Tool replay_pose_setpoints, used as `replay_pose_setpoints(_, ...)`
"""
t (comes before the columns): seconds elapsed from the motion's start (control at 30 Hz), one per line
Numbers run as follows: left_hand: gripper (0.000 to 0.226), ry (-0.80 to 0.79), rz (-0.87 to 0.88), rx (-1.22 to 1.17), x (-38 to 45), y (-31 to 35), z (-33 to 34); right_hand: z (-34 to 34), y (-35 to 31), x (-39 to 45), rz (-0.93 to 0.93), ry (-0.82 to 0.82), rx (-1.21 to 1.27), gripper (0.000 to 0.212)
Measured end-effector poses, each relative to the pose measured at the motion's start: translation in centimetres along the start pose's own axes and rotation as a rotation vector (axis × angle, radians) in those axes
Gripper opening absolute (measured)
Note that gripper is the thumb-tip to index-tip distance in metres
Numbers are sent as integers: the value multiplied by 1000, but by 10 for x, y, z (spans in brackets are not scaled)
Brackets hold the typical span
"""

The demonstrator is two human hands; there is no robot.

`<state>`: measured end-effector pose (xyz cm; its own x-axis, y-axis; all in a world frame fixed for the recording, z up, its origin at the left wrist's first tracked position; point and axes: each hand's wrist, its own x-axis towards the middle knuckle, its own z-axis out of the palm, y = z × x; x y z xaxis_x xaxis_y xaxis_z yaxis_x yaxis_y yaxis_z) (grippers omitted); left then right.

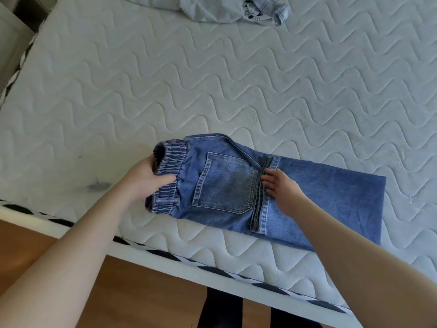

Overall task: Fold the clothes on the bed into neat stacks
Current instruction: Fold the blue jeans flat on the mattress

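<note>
1. Nearest the lens, at the lower left of the frame: left hand (pixel 146 179), fingers curled round the elastic waistband (pixel 165 178) of the jeans (pixel 236 185), gripping it at the left end of the garment.
2. Lower right of centre: right hand (pixel 281 189), fingers straight and slightly spread, pressing flat on the stitched hem that lies across the jeans just right of the back pocket (pixel 224 183).
3. Jeans lying lengthwise along the near edge of the bed (pixel 236 79), middle of the frame, legs already doubled back so the hem sits beside the pocket.
4. Likely step in hand: bringing the waistband end over to the right for the last fold.
5. To do it well: keep the right palm pinning the hem so the layers underneath stay aligned; lift the waistband only a little, carry it straight along the length, not skewed toward the bed's edge.
6. Match side seams before letting go, then smooth from the fold outward.
7. Risk: bulky elastic springing the fold open; press it down firmly.
8. Top centre of the frame: crumpled pale garment (pixel 234 8), not yet folded.
</note>
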<state>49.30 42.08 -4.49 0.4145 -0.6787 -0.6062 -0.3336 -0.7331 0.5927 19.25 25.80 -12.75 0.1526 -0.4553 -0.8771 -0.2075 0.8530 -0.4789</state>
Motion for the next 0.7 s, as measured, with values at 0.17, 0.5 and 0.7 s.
replay_pose_setpoints(0.17, 45, -13, 147, 205, -45, 53, -3, -19, 6, -4, -42, -190, 215, 58)
replay_pose_setpoints(0.5, 66, -335, 233, 211, -93, 173, 25, -54, 7, -28, 15, -343, 358, 76)
replay_pose_setpoints(0.7, 59, -446, 212, 179, -80, 233, 106, -104, 10, -49, -24, -332, 386, 63)
